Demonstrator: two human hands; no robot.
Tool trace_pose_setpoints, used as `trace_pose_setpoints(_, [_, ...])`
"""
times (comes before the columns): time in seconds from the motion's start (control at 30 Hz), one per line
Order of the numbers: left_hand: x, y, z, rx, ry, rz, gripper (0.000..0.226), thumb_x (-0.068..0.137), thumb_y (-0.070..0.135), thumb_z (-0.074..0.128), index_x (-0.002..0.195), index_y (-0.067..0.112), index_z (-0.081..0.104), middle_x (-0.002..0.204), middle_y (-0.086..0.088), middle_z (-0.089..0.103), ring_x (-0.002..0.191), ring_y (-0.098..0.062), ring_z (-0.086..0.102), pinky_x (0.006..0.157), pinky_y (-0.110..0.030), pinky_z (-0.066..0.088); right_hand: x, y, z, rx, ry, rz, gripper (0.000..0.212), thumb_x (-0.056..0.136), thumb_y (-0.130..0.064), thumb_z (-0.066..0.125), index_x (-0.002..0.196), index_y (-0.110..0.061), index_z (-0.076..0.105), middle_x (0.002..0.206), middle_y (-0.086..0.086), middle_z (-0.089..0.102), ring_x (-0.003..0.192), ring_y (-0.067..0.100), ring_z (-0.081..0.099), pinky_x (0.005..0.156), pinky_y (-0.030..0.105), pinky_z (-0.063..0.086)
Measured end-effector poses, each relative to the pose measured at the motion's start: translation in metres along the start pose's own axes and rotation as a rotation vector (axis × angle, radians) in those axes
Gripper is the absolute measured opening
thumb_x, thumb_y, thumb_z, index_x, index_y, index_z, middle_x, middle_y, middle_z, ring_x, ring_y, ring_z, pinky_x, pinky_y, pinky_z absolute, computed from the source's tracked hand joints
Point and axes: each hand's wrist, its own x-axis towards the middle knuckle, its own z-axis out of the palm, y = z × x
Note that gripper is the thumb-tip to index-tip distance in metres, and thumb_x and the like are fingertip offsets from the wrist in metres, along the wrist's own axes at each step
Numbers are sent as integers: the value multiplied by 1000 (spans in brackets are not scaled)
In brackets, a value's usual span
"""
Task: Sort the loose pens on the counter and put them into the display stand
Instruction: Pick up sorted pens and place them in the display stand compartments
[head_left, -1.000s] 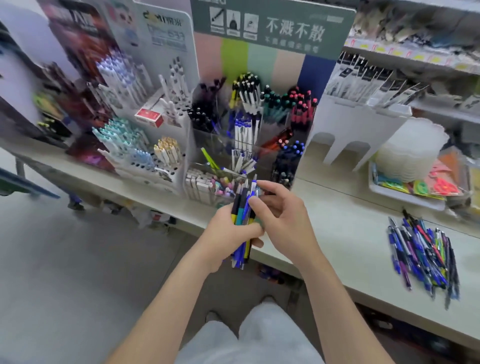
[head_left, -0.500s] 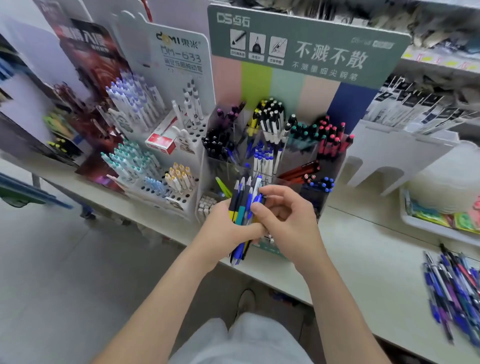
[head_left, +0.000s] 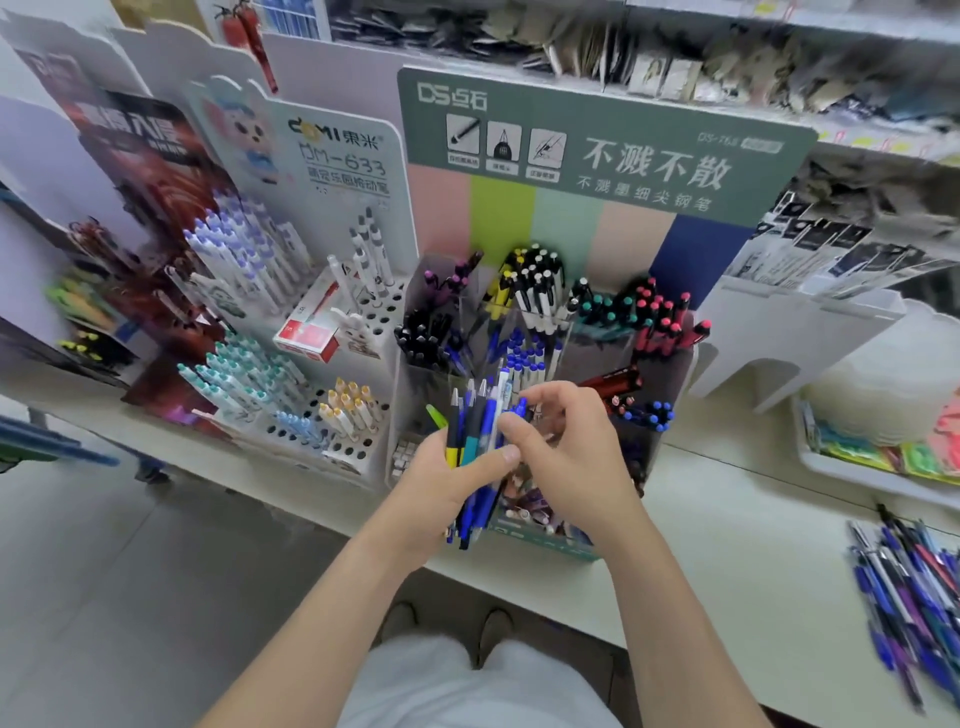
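My left hand (head_left: 441, 488) grips a bundle of pens (head_left: 475, 431), mostly blue, with one yellow and one teal grip showing, held upright in front of the display stand (head_left: 597, 171). My right hand (head_left: 566, 447) pinches a blue pen at the top right of that bundle. The stand's clear compartments hold black, white-capped, blue, teal and red pens sorted by colour. A pile of loose pens (head_left: 914, 597) lies on the white counter (head_left: 727, 545) at the far right.
A white peg rack (head_left: 291, 322) with blue, teal and yellow pens stands left of the stand, with a red box (head_left: 306, 327) on it. A white tray (head_left: 878, 457) of coloured packets sits at the right. Shelves of packaged goods run behind.
The view has moved closer to the stand and to the left, so the loose pile slid to the right edge. Both hands rose with the bundle toward the stand's compartments.
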Motion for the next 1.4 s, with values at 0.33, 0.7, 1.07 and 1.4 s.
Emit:
trace_pose_setpoints(0.33, [17,38,-36,-7,260,54,31,99,35,74,115,9,72,99,-2,80,85,-15,75,72,-28,59,24,-54,26,536,718,-180,12,109,-15,58,118,-15,50,100,14,66,76,23,68,69,32,56])
trace_pose_setpoints(0.7, [25,61,-62,-97,147,67,19,102,15,71,121,12,69,112,-6,81,99,-27,79,79,-42,64,44,-11,65,-737,530,-322,16,99,-39,71,89,-31,81,134,3,63,113,30,45,84,37,31])
trace_pose_setpoints(1.07, [17,57,-49,-282,62,-114,29,101,20,69,127,6,71,116,-20,78,108,-36,77,88,-55,63,-7,-62,57,-41,289,-138,16,92,-31,81,97,-31,66,77,-11,65,65,12,62,62,28,54])
trace_pose_setpoints(1.4, [17,66,-35,-327,98,-25,31,98,6,72,129,6,70,118,-11,80,110,-33,77,96,-54,61,-16,-59,53,-78,360,-75,23,94,-16,75,111,-32,77,73,-12,70,70,12,68,66,27,56])
